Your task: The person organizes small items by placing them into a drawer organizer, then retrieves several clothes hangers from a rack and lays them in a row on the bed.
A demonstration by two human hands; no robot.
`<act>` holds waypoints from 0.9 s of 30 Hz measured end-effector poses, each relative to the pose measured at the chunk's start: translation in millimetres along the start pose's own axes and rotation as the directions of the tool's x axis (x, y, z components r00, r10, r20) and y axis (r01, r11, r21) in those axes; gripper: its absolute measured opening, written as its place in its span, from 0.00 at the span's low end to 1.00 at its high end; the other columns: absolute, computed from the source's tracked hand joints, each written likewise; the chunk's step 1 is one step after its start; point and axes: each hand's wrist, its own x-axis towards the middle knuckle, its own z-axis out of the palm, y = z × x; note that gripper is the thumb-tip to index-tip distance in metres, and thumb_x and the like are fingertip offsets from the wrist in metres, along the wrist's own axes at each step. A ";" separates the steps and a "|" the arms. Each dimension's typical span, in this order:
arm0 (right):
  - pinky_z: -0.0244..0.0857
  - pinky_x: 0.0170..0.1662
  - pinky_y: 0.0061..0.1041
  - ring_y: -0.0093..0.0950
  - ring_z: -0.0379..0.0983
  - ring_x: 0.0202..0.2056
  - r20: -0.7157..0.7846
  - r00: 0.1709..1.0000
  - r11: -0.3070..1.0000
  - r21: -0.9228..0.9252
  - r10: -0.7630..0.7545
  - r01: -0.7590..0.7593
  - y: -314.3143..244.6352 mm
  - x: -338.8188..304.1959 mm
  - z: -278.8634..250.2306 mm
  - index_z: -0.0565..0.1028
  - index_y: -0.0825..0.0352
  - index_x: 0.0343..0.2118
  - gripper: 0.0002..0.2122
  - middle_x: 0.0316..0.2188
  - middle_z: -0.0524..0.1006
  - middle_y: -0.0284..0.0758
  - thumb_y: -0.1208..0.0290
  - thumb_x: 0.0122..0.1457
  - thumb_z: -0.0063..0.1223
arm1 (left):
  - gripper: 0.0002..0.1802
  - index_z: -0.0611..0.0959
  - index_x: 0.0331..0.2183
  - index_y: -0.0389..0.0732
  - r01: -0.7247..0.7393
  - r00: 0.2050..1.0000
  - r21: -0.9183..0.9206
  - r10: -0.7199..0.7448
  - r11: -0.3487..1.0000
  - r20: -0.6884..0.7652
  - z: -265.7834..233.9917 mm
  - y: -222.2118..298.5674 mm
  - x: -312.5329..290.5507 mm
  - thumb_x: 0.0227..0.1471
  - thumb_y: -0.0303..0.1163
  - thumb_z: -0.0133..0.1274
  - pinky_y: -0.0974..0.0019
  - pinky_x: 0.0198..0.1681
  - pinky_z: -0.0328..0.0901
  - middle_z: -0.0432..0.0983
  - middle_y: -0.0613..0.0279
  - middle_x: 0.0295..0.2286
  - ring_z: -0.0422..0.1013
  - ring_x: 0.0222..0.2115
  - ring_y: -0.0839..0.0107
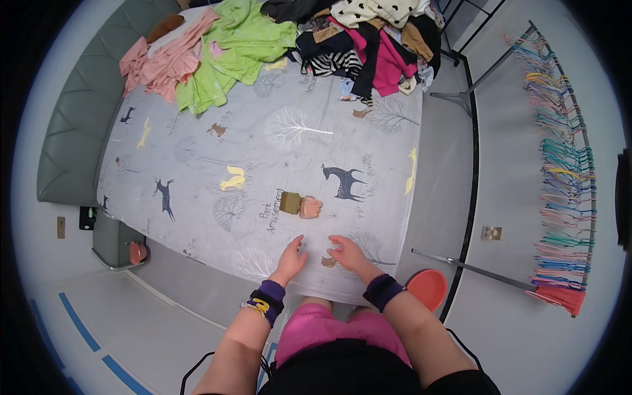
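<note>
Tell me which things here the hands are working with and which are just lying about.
In hand:
left hand and right hand, open on the bed sheet
small folded garment just ahead

Lying about:
clothes pile
green garment
pink garment
hanger rack

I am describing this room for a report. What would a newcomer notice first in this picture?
First, the bed sheet with its printed deer and trees fills the middle, and the left hand and right hand rest open on its near edge. A small folded peach and brown item lies just beyond them. A pile of clothes sits at the far end, and coloured hangers line a rack on the right.
</note>
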 end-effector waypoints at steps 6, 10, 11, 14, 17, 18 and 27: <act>0.69 0.44 0.29 0.34 0.73 0.41 -0.105 0.994 0.999 -0.039 0.034 -0.038 -10.1 75.5 27.5 0.64 0.63 0.58 0.31 0.48 0.71 0.46 0.64 0.49 0.62 | 0.36 0.61 0.58 0.38 0.127 0.989 -0.086 -0.120 0.988 0.083 4.3 -38.9 57.8 0.48 0.30 0.54 0.61 0.42 0.69 0.71 0.42 0.45 0.74 0.37 0.57; 0.62 0.52 0.34 0.42 0.65 0.49 -0.205 0.973 0.986 -0.150 -0.105 0.075 -10.7 116.8 37.4 0.63 0.65 0.57 0.31 0.48 0.68 0.47 0.66 0.48 0.61 | 0.38 0.60 0.58 0.32 0.202 0.979 -0.206 -0.191 0.957 0.075 15.9 -62.5 86.5 0.48 0.31 0.56 0.61 0.43 0.67 0.66 0.40 0.48 0.72 0.39 0.57; 0.61 0.52 0.34 0.43 0.64 0.50 -0.218 0.969 0.985 -0.147 -0.118 0.087 -8.1 125.3 37.8 0.64 0.64 0.56 0.30 0.49 0.68 0.48 0.66 0.48 0.61 | 0.38 0.60 0.58 0.32 0.209 0.977 -0.211 -0.193 0.955 0.093 19.1 -63.2 93.1 0.48 0.31 0.56 0.61 0.43 0.67 0.66 0.40 0.48 0.72 0.39 0.57; 0.61 0.53 0.35 0.44 0.63 0.50 -0.225 0.971 0.991 -0.119 -0.083 0.057 -9.4 150.7 43.6 0.67 0.61 0.54 0.27 0.49 0.68 0.47 0.66 0.48 0.60 | 0.36 0.61 0.56 0.29 0.216 0.976 -0.233 -0.201 0.948 0.088 22.1 -70.9 111.8 0.48 0.30 0.55 0.64 0.43 0.67 0.66 0.42 0.48 0.71 0.40 0.59; 0.63 0.50 0.34 0.42 0.67 0.48 -0.241 0.970 0.992 -0.123 -0.015 -0.015 -7.6 163.8 49.3 0.69 0.59 0.52 0.24 0.47 0.70 0.46 0.67 0.49 0.59 | 0.32 0.63 0.54 0.29 0.127 0.992 -0.334 -0.125 0.934 0.027 24.5 -74.0 122.3 0.48 0.27 0.55 0.67 0.42 0.67 0.67 0.45 0.46 0.71 0.41 0.63; 0.65 0.49 0.34 0.41 0.69 0.45 -0.261 0.965 0.988 -0.149 0.000 -0.040 -6.7 165.8 51.3 0.70 0.59 0.50 0.23 0.45 0.72 0.45 0.67 0.49 0.58 | 0.31 0.63 0.54 0.31 0.133 0.991 -0.354 -0.130 0.926 0.033 25.5 -73.1 123.0 0.50 0.27 0.53 0.66 0.43 0.67 0.68 0.48 0.45 0.71 0.41 0.63; 0.67 0.37 0.24 0.26 0.73 0.32 -0.211 0.972 0.979 0.196 0.104 -0.062 7.1 108.5 54.9 0.72 0.66 0.41 0.13 0.31 0.77 0.37 0.72 0.52 0.54 | 0.22 0.68 0.47 0.34 0.137 0.990 -0.494 -0.137 0.858 0.035 31.9 -39.5 72.6 0.49 0.25 0.55 0.65 0.40 0.68 0.66 0.50 0.46 0.69 0.42 0.62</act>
